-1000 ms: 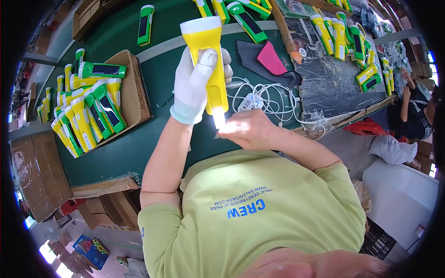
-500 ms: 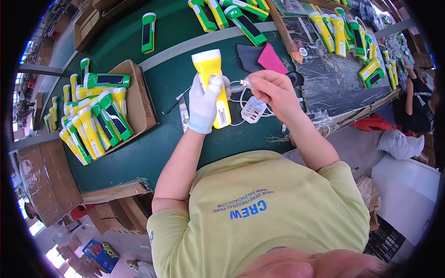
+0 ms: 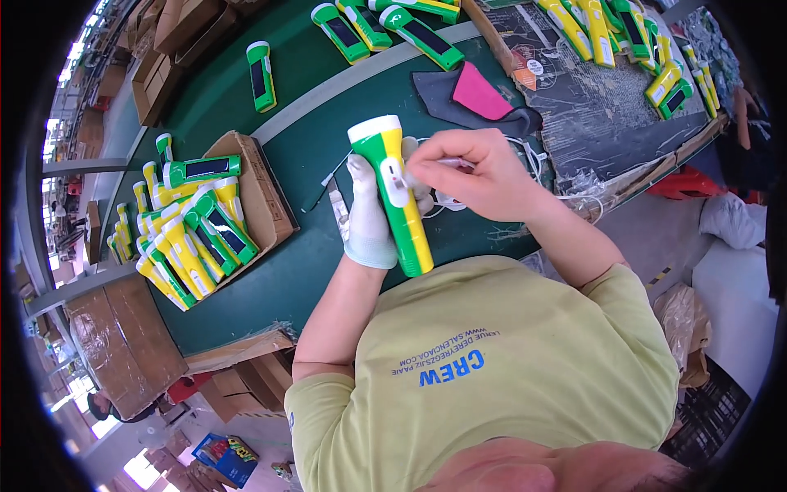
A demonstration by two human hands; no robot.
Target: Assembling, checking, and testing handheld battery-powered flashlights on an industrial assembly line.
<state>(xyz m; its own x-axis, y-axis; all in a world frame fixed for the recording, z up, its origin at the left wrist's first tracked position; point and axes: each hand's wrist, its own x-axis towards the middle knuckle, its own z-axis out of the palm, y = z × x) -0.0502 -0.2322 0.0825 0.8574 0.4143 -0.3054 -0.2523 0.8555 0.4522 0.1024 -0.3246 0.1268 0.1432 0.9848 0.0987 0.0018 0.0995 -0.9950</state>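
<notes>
Upright in my left hand (image 3: 367,217), which wears a white glove, is a green and yellow flashlight (image 3: 399,209) with a white head. Its white side panel with a small slot faces up. My bare right hand (image 3: 488,176) is closed in a pinch right beside that panel. The white cable plug it held in the earlier frame is now hidden by the fingers. Behind this hand the white charger block (image 3: 447,200) is mostly covered. A thin cable (image 3: 320,190) lies left of the glove.
At left a cardboard box (image 3: 276,193) holds several flashlights (image 3: 205,238). More flashlights (image 3: 422,37) lie at the back and on the cardboard-covered surface at right. Pink and grey cloth (image 3: 484,94) lies behind my hands. White cables (image 3: 537,160) run right.
The flashlight has turned from its yellow face to its side panel and come nearer my body. My right hand has moved in against the panel. The whole view has shifted slightly.
</notes>
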